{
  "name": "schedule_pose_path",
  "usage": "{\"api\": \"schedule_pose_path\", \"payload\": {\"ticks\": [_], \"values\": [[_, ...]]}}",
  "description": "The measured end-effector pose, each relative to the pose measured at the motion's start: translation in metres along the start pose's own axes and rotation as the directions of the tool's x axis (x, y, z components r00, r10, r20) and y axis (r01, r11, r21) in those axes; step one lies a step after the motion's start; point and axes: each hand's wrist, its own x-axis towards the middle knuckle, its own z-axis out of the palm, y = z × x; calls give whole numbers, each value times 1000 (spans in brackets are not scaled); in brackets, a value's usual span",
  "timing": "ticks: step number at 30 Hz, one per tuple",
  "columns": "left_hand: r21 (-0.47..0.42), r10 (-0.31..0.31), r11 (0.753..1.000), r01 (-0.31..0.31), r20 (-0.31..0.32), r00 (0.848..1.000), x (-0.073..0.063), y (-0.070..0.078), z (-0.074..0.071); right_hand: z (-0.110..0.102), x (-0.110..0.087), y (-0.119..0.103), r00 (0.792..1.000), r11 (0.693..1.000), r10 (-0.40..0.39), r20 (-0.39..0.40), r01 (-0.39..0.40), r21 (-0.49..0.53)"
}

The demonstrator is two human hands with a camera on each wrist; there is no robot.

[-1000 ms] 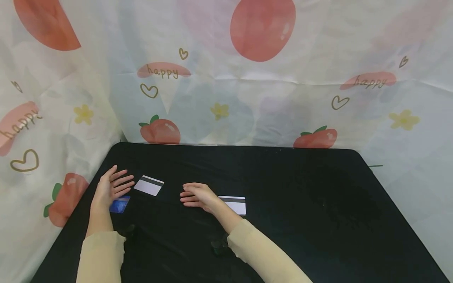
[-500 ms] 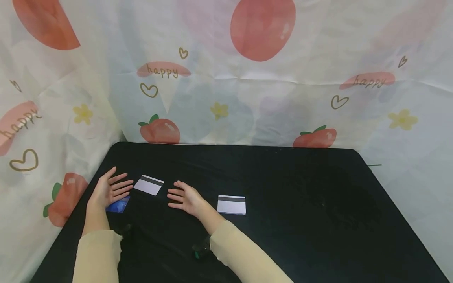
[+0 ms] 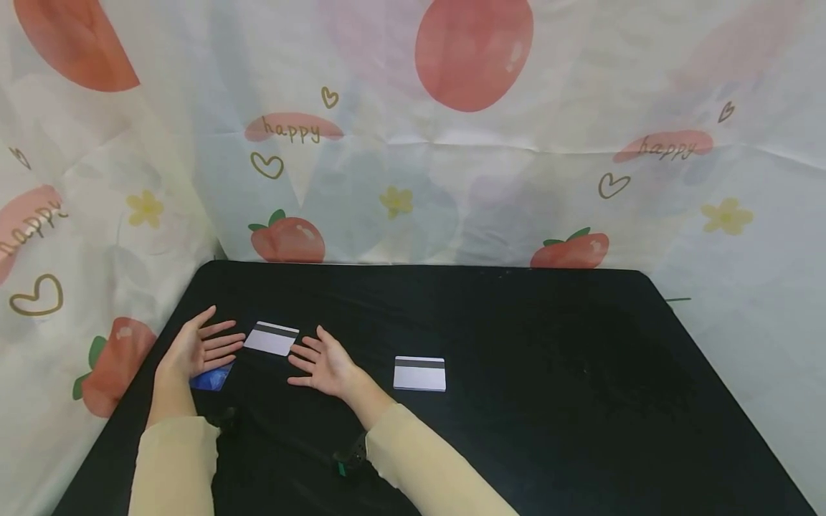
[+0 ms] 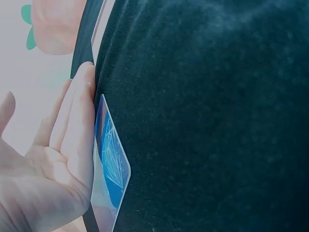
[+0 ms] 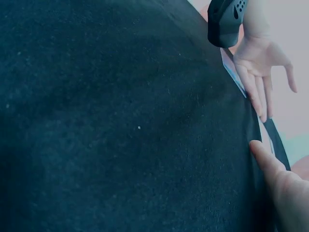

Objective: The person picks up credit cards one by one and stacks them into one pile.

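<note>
My left hand (image 3: 196,347) is held palm inward at the table's left side, fingers straight and spread, holding nothing. Partly hidden behind it lies a blue card (image 4: 113,164) with a pattern of thin pale lines. Just past the left fingertips is a white card (image 3: 271,338) with a dark stripe, lying at a slant. My right hand (image 3: 325,365) faces the left one with fingers extended and nothing in its grasp; its fingertips are right at that white card's right edge. Another white striped card (image 3: 419,373) lies squarely on the table, right of the right hand.
A black cloth covers the table (image 3: 548,373). Behind and to the left hangs a pale curtain (image 3: 477,201) printed with fruit, flowers and hearts. A dark wrist device (image 3: 351,456) sits under the right sleeve's cuff.
My right hand has moved left from beside the square-lying white card toward the slanted one, uncovering the former and spreading its fingers. The left hand has shifted slightly left, over more of the blue card.
</note>
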Motion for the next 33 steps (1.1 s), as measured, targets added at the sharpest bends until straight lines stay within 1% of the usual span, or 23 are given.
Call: {"api": "schedule_pose_path", "payload": {"ticks": [2,9,13,18,21,24,29,33], "values": [[9,-12,1000,12,9,1000,1,0,0,-1,1,0,1000,1000,5,5,-5,5],[23,-62,998,62,-1,998,2,0,1,-8,2,-1,999,999,28,47,-29,17],[45,-69,997,69,-8,998,2,0,1,-11,2,-1,998,999,34,61,-35,17],[98,-66,993,69,-30,997,4,1,0,-11,1,-1,997,999,32,64,-33,19],[137,-67,988,70,-32,997,6,2,0,-11,1,-1,998,999,31,62,-32,24],[190,-70,979,75,-34,997,8,3,0,-11,1,-1,998,999,30,57,-31,22],[293,-68,953,75,-32,997,10,4,3,-12,1,-1,998,999,31,47,-32,25],[321,-75,943,84,-39,996,11,4,4,-12,2,0,999,999,31,45,-32,29]]}}
